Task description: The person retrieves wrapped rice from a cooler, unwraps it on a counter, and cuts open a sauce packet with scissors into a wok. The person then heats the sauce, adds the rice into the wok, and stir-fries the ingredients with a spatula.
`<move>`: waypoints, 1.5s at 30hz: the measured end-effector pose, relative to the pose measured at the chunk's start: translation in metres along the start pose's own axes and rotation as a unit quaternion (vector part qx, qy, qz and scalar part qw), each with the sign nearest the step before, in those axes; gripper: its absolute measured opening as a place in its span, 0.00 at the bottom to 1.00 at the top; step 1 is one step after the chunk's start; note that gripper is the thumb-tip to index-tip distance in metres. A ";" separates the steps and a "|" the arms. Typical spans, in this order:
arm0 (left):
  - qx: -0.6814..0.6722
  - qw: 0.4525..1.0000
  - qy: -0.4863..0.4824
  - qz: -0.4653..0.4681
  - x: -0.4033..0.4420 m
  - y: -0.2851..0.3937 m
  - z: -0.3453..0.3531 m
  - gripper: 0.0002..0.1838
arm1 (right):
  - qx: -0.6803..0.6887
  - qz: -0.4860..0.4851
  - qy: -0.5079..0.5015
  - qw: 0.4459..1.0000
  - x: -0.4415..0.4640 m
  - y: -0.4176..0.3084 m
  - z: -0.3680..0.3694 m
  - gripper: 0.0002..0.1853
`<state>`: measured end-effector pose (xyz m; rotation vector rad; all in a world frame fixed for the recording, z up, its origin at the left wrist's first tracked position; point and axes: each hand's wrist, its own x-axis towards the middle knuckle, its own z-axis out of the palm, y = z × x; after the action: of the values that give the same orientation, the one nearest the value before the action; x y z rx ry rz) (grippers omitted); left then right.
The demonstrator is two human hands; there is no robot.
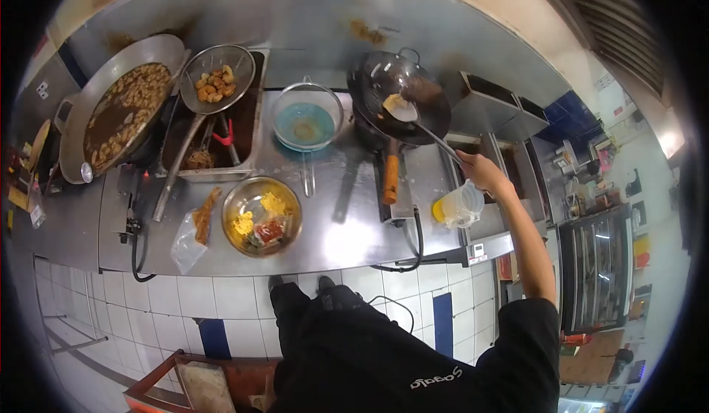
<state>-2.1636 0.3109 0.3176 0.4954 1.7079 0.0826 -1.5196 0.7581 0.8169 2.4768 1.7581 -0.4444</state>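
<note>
Holding a long spoon (439, 141) by its handle end, the best spot, the right hand (481, 171) wraps around it. It looks stiff, not heavy. The left hand is out of sight.

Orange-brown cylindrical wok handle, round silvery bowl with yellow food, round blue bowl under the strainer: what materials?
Orange-brown wok handle: likely wood, smooth; warm colour, slight sheen.
Round silvery bowl: polished metal, maybe stainless steel; shiny wall.
Round blue bowl: possibly plastic, by its even colour; can't confirm.
</note>
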 end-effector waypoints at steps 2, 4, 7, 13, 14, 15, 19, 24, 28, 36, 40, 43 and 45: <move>-0.073 0.997 0.012 0.019 0.023 0.021 -0.021 0.17 | -0.020 -0.009 -0.008 1.000 -0.007 -0.026 -0.029 0.19; -0.161 0.986 0.026 0.041 0.046 0.040 -0.052 0.15 | 0.049 0.063 -0.046 0.996 -0.012 -0.040 -0.038 0.20; -0.312 0.945 0.064 0.072 0.072 0.084 -0.097 0.13 | 0.023 0.001 0.026 0.999 0.019 -0.046 0.002 0.20; -0.226 0.969 0.081 0.062 0.055 0.141 -0.175 0.19 | 0.269 0.148 -0.032 0.951 0.017 -0.078 -0.013 0.23; -0.225 0.970 0.077 0.060 0.062 0.136 -0.183 0.19 | 0.266 0.152 -0.032 0.952 0.024 -0.078 -0.005 0.23; -0.230 0.969 0.082 0.042 0.069 0.128 -0.190 0.20 | 0.245 0.130 -0.013 0.961 0.034 -0.072 0.009 0.23; -0.192 0.979 0.070 -0.024 0.072 0.112 -0.205 0.22 | 0.168 0.119 -0.011 0.979 0.014 -0.096 -0.001 0.22; -0.183 0.981 0.050 -0.036 0.094 0.096 -0.201 0.24 | 0.211 0.105 -0.026 0.972 0.004 -0.094 0.006 0.23; -0.186 0.982 0.014 -0.007 0.124 0.082 -0.188 0.24 | 0.078 0.118 -0.055 0.988 -0.019 -0.101 -0.028 0.20; -0.159 0.981 0.055 0.095 0.126 0.103 -0.201 0.19 | 0.176 0.124 -0.028 0.976 -0.030 -0.064 -0.004 0.20; -0.249 0.968 0.005 0.041 0.122 0.130 -0.214 0.18 | 0.113 0.133 -0.034 0.984 -0.046 -0.101 -0.014 0.19; -0.196 0.980 0.043 0.016 0.103 0.139 -0.223 0.19 | 0.174 0.172 -0.050 0.968 -0.067 -0.114 -0.045 0.19; -0.189 0.980 0.063 0.003 0.095 0.137 -0.228 0.20 | 0.165 0.176 -0.072 0.968 -0.067 -0.102 -0.049 0.20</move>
<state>-2.3536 0.5194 0.3213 0.2146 1.7601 0.4433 -1.6254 0.7430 0.8930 2.8108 1.2353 -0.9164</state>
